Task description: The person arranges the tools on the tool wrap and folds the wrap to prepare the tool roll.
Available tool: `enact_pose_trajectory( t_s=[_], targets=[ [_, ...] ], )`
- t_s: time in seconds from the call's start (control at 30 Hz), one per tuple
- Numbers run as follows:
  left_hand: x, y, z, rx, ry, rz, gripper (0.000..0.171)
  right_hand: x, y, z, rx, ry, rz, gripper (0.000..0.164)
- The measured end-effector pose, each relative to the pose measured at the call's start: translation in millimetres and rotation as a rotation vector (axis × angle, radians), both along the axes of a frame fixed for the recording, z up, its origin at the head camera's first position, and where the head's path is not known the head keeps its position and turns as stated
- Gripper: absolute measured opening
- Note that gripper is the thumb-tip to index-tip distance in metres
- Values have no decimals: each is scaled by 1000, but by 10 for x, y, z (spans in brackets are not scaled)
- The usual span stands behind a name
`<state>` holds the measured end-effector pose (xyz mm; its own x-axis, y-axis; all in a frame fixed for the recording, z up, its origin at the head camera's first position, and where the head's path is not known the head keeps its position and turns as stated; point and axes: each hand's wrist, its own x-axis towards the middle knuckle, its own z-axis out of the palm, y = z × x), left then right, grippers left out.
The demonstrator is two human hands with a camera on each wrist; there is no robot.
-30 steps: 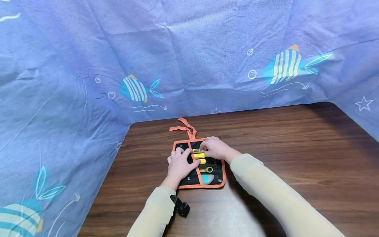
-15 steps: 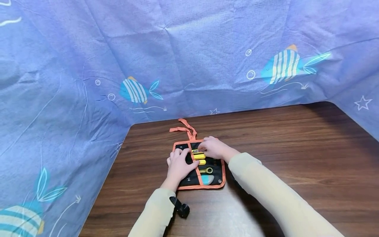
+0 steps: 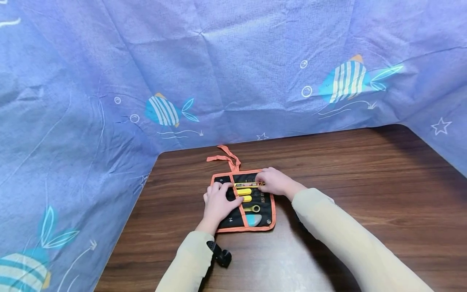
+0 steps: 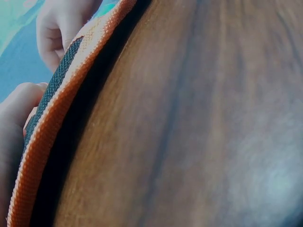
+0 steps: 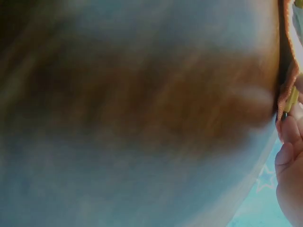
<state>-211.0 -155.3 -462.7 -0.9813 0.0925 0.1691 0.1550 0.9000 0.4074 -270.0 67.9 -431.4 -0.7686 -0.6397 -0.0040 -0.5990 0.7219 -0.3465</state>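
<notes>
A black tool pouch with orange trim lies spread on the table. My right hand pinches the right end of a slim yellow stick with a dark red printed label; its left end meets the pouch's orange band. On the pouch's left part rests my left hand, thumb and forefinger spread beside the band. Below the stick, two yellow handles, a brass-coloured ring-ended wrench and a teal-and-grey rounded piece poke out of the pockets. The left wrist view shows the pouch's orange edge near both hands.
Two orange tie straps trail from the pouch's far edge. A black wrist camera hangs at the left sleeve. Around the brown wood-grain table hangs a blue cloth printed with fish.
My right hand has shifted right along with its grip on the stick, and more of the printed label shows. The left hand stays on the pouch.
</notes>
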Motion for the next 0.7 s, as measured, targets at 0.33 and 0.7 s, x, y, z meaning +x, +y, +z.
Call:
enact_pose_trajectory(
  t_s=[0.33, 0.7],
  targets=[
    [12, -29, 32, -34, -11, -30, 60, -11, -34, -32, -39, 4, 9, 14],
    [6, -16, 22, -98, -13, -74, 63, -16, -195, -2, -23, -10, -23, 18]
  ],
)
